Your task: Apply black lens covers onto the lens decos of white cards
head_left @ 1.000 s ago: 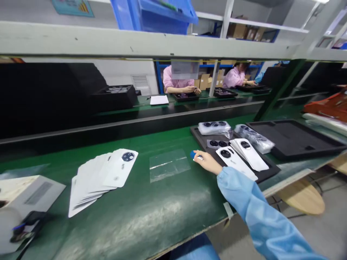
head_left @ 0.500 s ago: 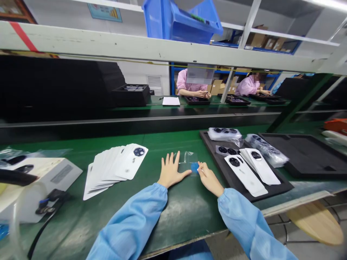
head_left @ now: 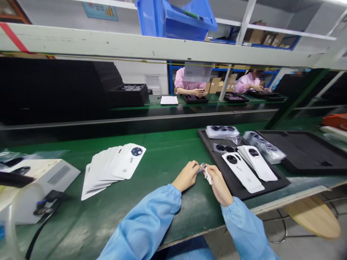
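Left hand (head_left: pixel 187 176) and right hand (head_left: pixel 219 185) pinching one small white tab (head_left: pixel 208 176), above the green table (head_left: pixel 189 216) near its front edge, black tray (head_left: pixel 273 187) just right, fanned white phone backs (head_left: pixel 114 169) well left

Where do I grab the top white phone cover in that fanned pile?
Pinch the top cover along its long right edge, coming from the right: it lies flat and uppermost, and that edge sticks out free of the fanned pile beneath.

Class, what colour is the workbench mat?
Dark green: the workbench mat shows best in the head view.
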A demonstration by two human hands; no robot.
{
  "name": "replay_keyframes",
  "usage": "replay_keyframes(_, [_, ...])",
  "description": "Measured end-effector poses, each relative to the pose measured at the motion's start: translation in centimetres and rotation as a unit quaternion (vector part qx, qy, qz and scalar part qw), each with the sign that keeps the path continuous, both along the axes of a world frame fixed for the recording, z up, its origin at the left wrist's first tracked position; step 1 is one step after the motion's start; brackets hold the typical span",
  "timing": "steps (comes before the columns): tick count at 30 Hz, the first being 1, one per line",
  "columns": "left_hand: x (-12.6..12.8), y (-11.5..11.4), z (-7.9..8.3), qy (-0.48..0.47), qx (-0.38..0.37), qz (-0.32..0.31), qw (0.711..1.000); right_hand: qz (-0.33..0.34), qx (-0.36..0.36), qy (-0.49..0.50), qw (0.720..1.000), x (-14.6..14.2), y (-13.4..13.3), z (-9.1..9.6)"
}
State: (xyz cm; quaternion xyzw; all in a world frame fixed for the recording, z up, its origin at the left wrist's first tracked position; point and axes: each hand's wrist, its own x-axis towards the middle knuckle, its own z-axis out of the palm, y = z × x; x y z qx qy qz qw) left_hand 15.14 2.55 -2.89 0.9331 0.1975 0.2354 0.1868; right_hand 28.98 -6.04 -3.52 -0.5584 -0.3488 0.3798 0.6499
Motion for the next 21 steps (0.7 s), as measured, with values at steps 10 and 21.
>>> replay_keyframes(10, [-0.9,-1.9,-1.0,-0.001,0.003,0.039,0.999,-0.022,-0.01,0.019,1.0,0.6,-2.4,0.1])
replay_keyframes(21, [-4.8,-9.0,0.6,0.053,-0.011,0.017,0.998,-0.027,-0.002,0.03,0.999,0.4,-4.1,0.2])
